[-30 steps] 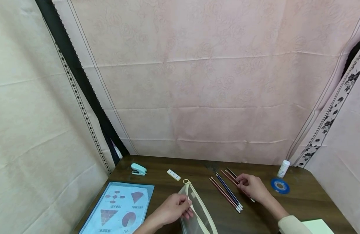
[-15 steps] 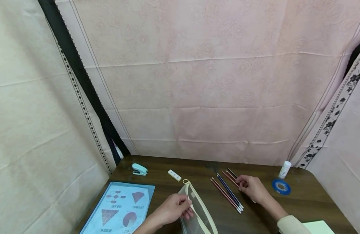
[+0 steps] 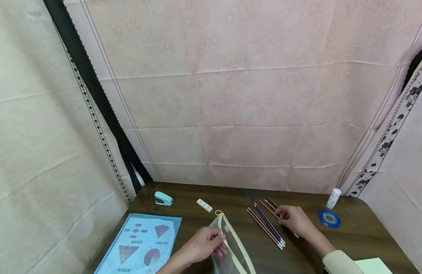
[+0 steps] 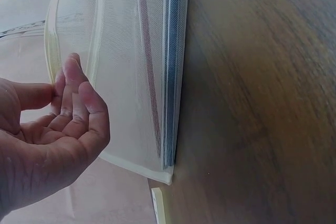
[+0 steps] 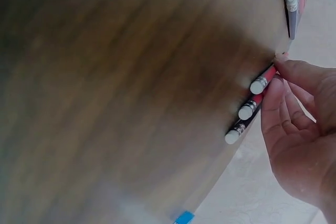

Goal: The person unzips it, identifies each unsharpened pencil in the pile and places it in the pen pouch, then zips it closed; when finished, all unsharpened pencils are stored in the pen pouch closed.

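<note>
My left hand pinches the cream zipper edge of a see-through mesh pencil pouch between thumb and fingers. The pouch stands on its side with its mouth gaping, and a red pencil and something long and blue show inside. Over on the right, my right hand pinches a red pencil by thumb and forefinger, low at the tabletop. Beside that pencil lie another red pencil and a black pencil, white erasers towards me. Dark red pencils and blue pencils lie between the hands.
On the dark wooden table are a mint stapler, a white eraser and a blue folder with a printed sheet. To the right are blue tape, a glue stick and pale green paper. Curtains hang around.
My right hand and the red pencil in it have shifted very slightly left over the last half second. The left hand and the pouch have stayed in place.
</note>
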Available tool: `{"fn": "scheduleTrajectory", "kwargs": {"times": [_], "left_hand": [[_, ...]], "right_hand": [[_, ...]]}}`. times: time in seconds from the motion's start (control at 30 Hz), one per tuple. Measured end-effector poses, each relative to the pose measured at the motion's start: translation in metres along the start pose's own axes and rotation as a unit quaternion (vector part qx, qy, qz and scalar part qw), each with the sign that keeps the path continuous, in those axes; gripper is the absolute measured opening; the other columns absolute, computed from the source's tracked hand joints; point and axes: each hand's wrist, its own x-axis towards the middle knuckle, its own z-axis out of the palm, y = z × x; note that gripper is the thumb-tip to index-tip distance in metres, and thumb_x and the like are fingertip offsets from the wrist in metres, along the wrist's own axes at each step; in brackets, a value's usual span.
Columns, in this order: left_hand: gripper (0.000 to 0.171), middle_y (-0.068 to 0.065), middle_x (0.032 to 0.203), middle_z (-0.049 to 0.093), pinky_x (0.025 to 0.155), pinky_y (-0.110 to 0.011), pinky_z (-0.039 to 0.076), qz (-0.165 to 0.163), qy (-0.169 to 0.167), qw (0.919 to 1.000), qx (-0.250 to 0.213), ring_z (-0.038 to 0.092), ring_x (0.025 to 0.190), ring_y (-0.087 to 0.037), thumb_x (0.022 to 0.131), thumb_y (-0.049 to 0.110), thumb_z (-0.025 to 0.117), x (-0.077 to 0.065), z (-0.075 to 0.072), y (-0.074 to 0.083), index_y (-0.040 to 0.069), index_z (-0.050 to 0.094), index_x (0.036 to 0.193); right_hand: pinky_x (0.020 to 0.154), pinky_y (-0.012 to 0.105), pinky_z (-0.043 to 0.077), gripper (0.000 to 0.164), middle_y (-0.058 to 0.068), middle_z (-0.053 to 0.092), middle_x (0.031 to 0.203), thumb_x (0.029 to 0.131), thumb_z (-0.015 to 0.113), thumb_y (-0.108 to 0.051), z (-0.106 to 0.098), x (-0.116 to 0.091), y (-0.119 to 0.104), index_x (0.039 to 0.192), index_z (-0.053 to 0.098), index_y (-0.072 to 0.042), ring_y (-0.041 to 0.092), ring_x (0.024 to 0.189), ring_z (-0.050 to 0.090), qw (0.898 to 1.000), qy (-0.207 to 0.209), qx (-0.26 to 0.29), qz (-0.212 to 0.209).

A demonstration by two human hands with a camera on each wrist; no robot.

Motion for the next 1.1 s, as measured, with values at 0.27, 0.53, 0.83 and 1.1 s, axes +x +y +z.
{"fn": "scheduleTrajectory", "kwargs": {"times": [0.27,0.53,0.83,1.1], "left_hand": [[0.025,-0.009,0.08,0.073,0.063,-0.034,0.055,0.003,-0.002,1.0,0.002,0.067,0.068,-0.018,0.1,0.022,0.051,0.0025,-0.0009,-0.0015,0.005,0.066,0.087],[0.025,-0.009,0.08,0.073,0.063,-0.033,0.055,0.006,-0.002,1.0,0.002,0.068,0.069,-0.02,0.099,0.021,0.052,0.0039,-0.0008,0.0,0.004,0.066,0.087],[0.026,-0.009,0.08,0.073,0.062,-0.035,0.055,0.006,-0.002,1.0,0.005,0.067,0.068,-0.019,0.099,0.022,0.052,0.0046,-0.0001,-0.0015,0.004,0.066,0.087],[0.026,-0.01,0.08,0.073,0.061,-0.035,0.055,0.006,-0.002,1.0,0.004,0.067,0.068,-0.021,0.1,0.022,0.052,0.0054,0.0004,-0.0017,0.004,0.066,0.087]], "right_hand": [[0.058,0.019,0.045,0.02,-0.009,0.062,0.071,0.077,0.075,-0.005,0.0012,0.0013,-0.0049,0.095,0.072,-0.014,-0.002,0.063,0.052,0.999,0.01,-0.026,0.022],[0.056,0.02,0.041,0.019,-0.011,0.06,0.068,0.075,0.073,-0.007,0.0028,0.0013,-0.009,0.092,0.073,-0.017,0.001,0.061,0.049,0.998,0.021,-0.042,0.05],[0.053,0.022,0.04,0.022,-0.009,0.06,0.069,0.074,0.071,-0.007,0.0038,0.0011,-0.0104,0.093,0.072,-0.018,0.006,0.057,0.049,0.996,0.017,-0.027,0.079],[0.054,0.022,0.041,0.022,-0.008,0.061,0.071,0.075,0.073,-0.009,-0.0009,0.0015,-0.0109,0.095,0.071,-0.017,0.005,0.06,0.052,0.996,0.028,-0.007,0.085]]}}
